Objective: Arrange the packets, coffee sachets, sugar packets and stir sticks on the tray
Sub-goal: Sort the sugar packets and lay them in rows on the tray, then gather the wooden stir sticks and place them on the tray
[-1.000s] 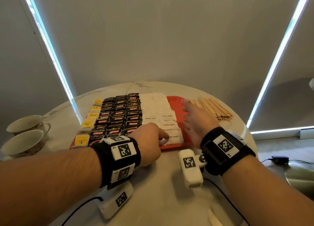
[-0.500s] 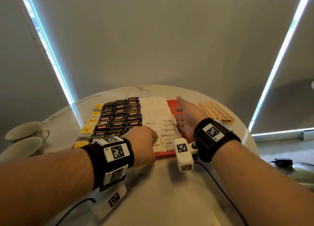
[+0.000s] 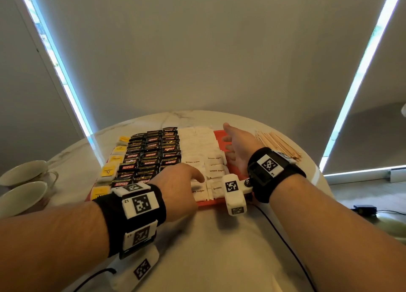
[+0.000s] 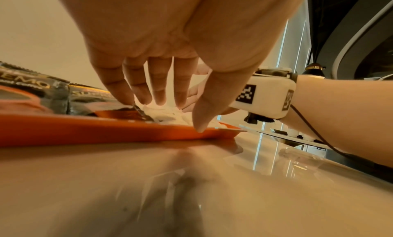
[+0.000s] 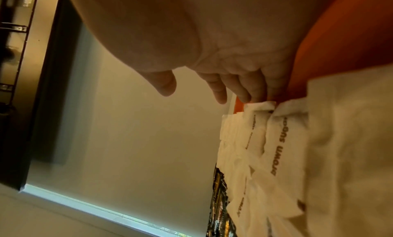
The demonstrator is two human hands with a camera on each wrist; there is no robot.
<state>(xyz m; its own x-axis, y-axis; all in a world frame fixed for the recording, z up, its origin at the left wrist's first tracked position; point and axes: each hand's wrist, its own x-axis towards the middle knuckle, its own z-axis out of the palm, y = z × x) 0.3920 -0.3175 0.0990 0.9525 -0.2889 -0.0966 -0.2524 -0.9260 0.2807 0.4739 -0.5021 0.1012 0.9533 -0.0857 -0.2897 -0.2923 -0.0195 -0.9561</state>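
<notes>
A red tray [image 3: 220, 134] on the round table holds a column of yellow packets [image 3: 108, 171], rows of black Kopiko coffee sachets [image 3: 151, 154] and white brown-sugar packets [image 3: 201, 142]. My left hand [image 3: 183, 179] rests on the near sugar packets [image 4: 168, 113], its straight fingertips [image 4: 160, 97] touching them and the thumb at the tray's front rim [image 4: 119, 129]. On edge along the right side of the sugar rows stands my right hand [image 3: 236, 150], fingers [image 5: 244, 91] straight against the packets [image 5: 276, 139]. A pile of wooden stir sticks [image 3: 278, 144] lies on the table right of the tray.
Two cups [image 3: 23, 185] stand at the table's left edge. Bare marble tabletop [image 3: 219, 247] lies between me and the tray. A cable [image 3: 283, 236] runs from the right wrist camera across the table.
My right hand turned from palm-down over the tray's right part onto its edge and slid against the sugar packets. My left hand stayed on the near packets.
</notes>
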